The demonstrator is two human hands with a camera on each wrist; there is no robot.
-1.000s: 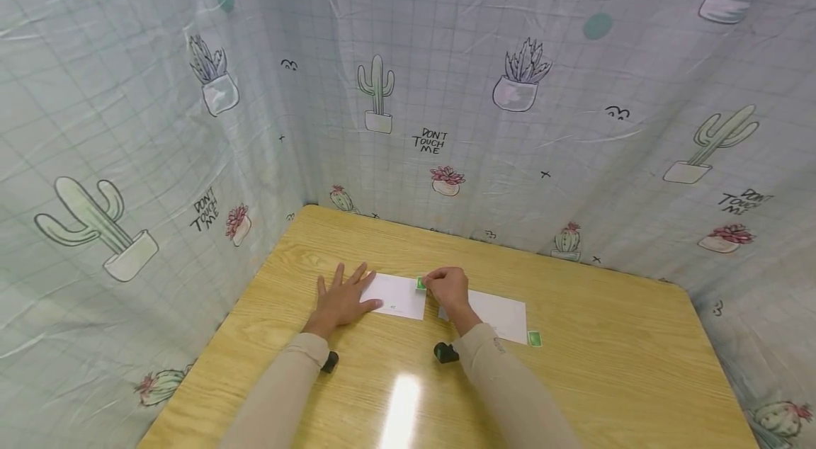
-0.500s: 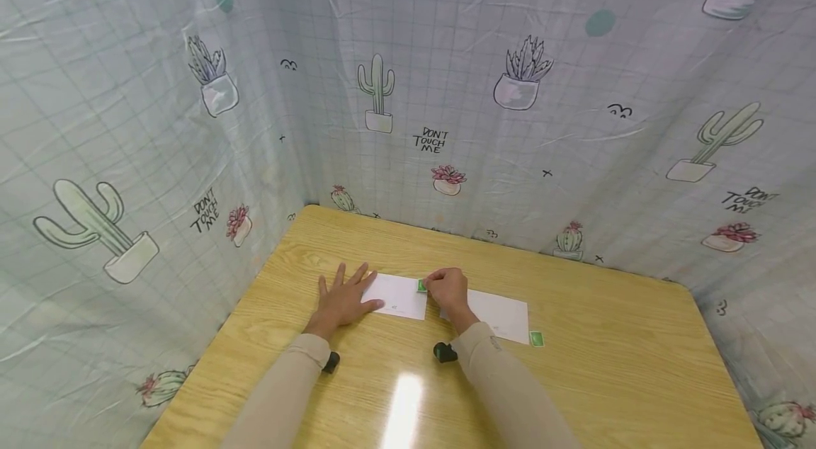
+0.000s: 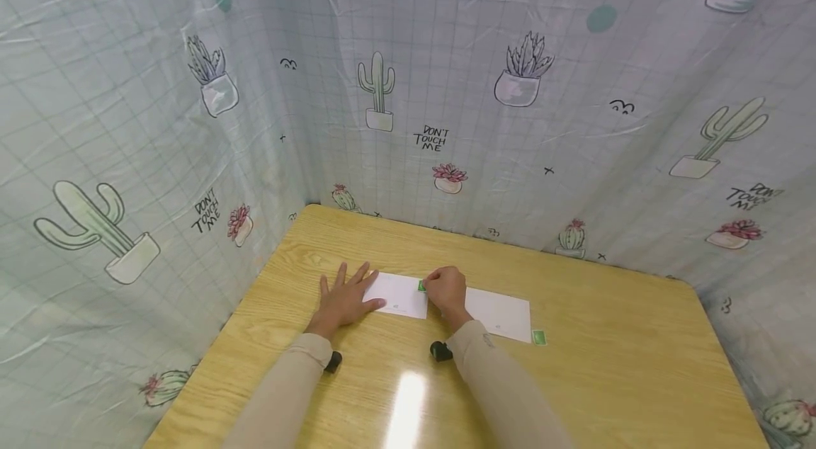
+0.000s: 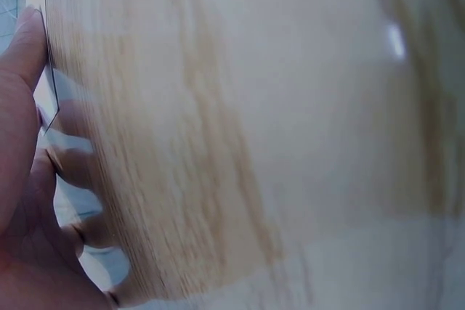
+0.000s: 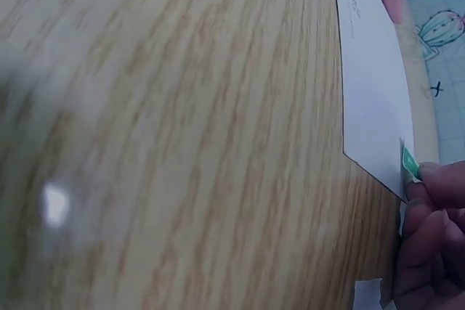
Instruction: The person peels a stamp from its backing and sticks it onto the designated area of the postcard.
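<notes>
My left hand lies with fingers spread, its fingertips and thumb resting on the left end of a white envelope on the table. A small print shows near the envelope's lower edge. At its upper right corner my right hand pinches a small green stamp with a white border between thumb and fingertip. In the right wrist view the stamp stands tilted at the envelope's corner, partly hidden by the fingers. A second white envelope lies beneath and to the right of my right hand, partly covered by it.
Another green stamp lies by the lower right corner of the second envelope. The wooden table carries a bright glare strip near its front. Cactus-printed curtains hang along its back and left sides.
My right hand has shifted very slightly left, and less of the pinched stamp shows. The left hand stays on the envelope.
</notes>
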